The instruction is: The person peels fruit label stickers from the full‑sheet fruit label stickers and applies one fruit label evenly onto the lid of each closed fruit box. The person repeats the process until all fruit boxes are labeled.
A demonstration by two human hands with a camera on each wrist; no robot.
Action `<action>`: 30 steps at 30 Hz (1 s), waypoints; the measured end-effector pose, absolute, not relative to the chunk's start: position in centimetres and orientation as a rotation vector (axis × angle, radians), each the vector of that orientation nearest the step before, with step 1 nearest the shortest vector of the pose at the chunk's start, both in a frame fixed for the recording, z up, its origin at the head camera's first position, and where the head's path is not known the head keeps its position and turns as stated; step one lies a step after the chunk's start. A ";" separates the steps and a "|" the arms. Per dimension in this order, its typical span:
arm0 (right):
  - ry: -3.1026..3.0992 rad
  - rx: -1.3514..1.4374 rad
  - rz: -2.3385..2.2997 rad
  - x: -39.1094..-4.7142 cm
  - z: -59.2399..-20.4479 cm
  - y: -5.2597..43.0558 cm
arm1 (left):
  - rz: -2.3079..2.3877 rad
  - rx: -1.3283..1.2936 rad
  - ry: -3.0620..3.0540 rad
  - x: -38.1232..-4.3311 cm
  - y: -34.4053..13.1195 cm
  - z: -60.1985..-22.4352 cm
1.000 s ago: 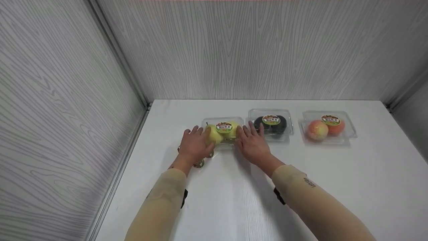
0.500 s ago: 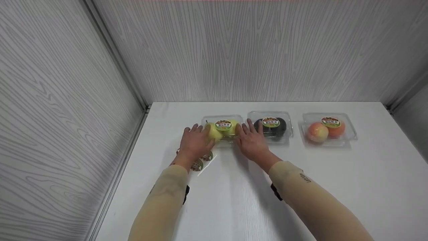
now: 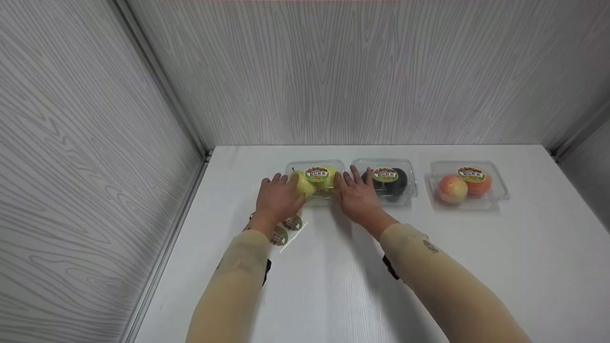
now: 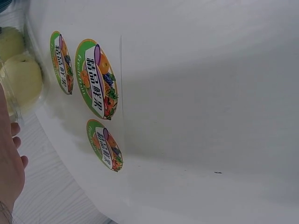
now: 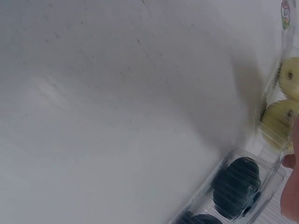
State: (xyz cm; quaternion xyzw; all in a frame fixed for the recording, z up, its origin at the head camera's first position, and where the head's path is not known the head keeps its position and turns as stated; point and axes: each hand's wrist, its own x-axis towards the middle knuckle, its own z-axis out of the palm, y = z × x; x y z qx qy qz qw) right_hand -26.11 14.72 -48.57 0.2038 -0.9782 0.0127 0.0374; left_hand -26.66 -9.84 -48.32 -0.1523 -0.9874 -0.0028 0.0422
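In the head view a clear plastic clamshell box [image 3: 325,189] holds yellow-green pears [image 3: 305,184], with an oval fruit label [image 3: 317,174] on its lid. My left hand [image 3: 278,197] touches its left side, fingers fairly straight. Against its right side lies my right hand [image 3: 358,197], whose outstretched fingers reach over the corner of a second clear box [image 3: 391,191] with dark fruit. The left wrist view shows my left hand [image 4: 9,158] beside the pear box. Only a bit of my right hand [image 5: 290,186] enters the right wrist view.
A third clear box [image 3: 495,188] with reddish-orange fruit stands to the right. On the white table [image 3: 324,286], loose oval labels [image 3: 291,222] on a clear sheet lie under my left wrist. Grey wood-grain walls [image 3: 324,85] bound the back and left.
Both hands have pushed the pear box a little toward the back wall, roughly level with the other boxes. More of the labels below my left hand now shows.
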 end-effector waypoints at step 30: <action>-3.020 0.454 0.213 -25.1 -48.2 17.6 | -0.150 -0.372 -3.014 -25.9 -7.3 -46.6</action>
